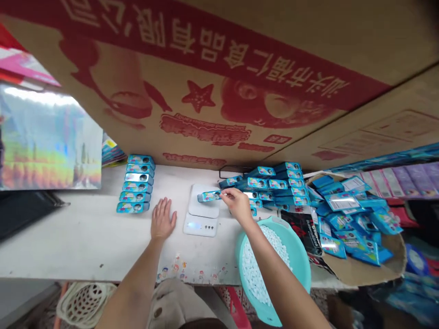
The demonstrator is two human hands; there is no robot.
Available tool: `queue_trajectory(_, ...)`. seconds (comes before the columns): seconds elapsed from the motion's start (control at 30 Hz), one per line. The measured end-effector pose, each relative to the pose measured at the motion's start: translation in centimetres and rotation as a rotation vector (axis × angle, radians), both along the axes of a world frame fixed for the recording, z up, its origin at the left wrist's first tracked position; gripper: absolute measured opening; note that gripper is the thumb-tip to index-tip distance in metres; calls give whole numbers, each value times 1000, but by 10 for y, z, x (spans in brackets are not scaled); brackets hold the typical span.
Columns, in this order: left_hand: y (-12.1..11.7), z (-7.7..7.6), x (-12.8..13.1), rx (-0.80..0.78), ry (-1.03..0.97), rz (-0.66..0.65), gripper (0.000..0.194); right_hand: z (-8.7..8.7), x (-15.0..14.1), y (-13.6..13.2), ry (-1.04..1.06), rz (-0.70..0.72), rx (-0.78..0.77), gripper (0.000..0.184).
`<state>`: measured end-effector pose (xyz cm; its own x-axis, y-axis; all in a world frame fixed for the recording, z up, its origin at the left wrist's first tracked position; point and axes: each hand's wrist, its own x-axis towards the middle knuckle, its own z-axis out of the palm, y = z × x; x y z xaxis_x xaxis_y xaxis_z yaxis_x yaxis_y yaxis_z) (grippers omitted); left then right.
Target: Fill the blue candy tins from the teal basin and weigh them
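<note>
My right hand [237, 204] pinches one end of a small blue tin [210, 196] and holds it just above the platform of a white digital scale [202, 216]. My left hand [162, 219] lies flat on the white table [85, 242], fingers spread, just left of the scale. A neat row of several blue tins [136, 183] stands further left. A loose heap of the same blue tins [274, 183] lies behind my right hand.
A teal basin [302, 265] of small white pellets sits at the table's front edge under my right forearm. A cardboard tray of blue packets [350, 224] lies to the right. A big printed carton [219, 82] looms behind. A shiny foil sheet [48, 137] stands left.
</note>
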<state>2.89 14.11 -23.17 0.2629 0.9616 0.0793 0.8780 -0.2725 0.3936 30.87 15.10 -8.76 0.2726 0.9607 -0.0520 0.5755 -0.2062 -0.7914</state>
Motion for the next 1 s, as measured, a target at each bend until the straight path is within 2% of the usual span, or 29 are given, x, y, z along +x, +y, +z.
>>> queue_trajectory(0.17,-4,-4,-2,-28,-14,-1,53,-12,-1,6,-151,180,-46,14)
queue_trajectory(0.33,-7,-3,-3,-67,-15,8,54,-16,-1,6,-246,260,-70,17)
queue_trajectory(0.57,-9,-2,-2,-118,-54,20,55,-11,2,5,-272,256,-14,25)
queue_trajectory(1.0,-9,-5,0,-106,-63,20,55,-18,-4,3,-271,200,139,18)
